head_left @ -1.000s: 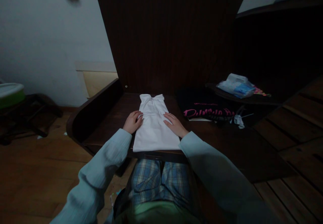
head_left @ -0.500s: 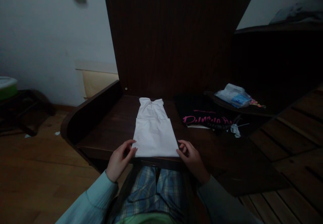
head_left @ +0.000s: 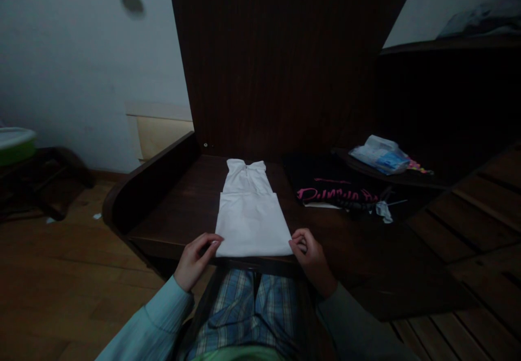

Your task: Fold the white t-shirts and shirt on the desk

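A white folded shirt point(head_left: 249, 215) lies flat on a dark wooden surface point(head_left: 179, 209), its collar pointing away from me. My left hand point(head_left: 194, 259) pinches the shirt's near left corner with curled fingers. At the near right corner my right hand point(head_left: 310, 257) does the same, fingers closed on the hem. Both sleeves are pale blue. My checked trousers point(head_left: 248, 312) show below the surface's front edge.
A black garment with pink lettering point(head_left: 331, 187) lies to the right of the shirt. Behind it a plastic packet point(head_left: 380, 153) rests on a dark tray. A tall dark wooden panel point(head_left: 277, 62) stands at the back. A green-rimmed basin point(head_left: 14, 144) sits on a low stool at the far left.
My hands slid from the middle of the shirt down to its near corners, and their fingers have since closed on the hem. The view shifted slightly.
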The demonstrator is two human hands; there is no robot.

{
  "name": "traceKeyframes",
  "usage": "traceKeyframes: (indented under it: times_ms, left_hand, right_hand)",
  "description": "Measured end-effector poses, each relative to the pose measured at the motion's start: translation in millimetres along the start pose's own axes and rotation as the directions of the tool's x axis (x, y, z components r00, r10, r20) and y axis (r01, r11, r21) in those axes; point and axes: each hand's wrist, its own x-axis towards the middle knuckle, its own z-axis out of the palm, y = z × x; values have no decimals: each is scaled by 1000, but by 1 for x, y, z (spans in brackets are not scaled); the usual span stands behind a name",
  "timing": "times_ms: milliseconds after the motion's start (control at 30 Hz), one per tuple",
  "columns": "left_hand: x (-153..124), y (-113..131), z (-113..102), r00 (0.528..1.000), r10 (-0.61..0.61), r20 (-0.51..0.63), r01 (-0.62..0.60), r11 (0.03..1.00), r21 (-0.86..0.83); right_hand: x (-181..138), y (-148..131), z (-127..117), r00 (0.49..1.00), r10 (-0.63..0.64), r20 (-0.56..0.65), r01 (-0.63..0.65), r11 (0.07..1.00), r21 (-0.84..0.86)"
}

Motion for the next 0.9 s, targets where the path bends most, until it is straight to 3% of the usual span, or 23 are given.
traceKeyframes:
  times_ms: [200,467,667,900]
  left_hand:
    - [2,1,-2,999,-9,36,8,1000,21]
    - [2,-1,-2,998,-50,46,50,999,9]
    - [4,2,-3,997,-59,55,59,998,-3]
    - [3,2,-9,993,-44,110,41,999,28]
  right_hand:
    - [3,-2,-3,998,-60,-9,60,997,-44]
    - [11,11,1,997,40,71,-54,976,210]
    - [13,4,1,977,88,193,-122,978,169]
    - [5,-1,-3,988,69,139,-83,991,104]
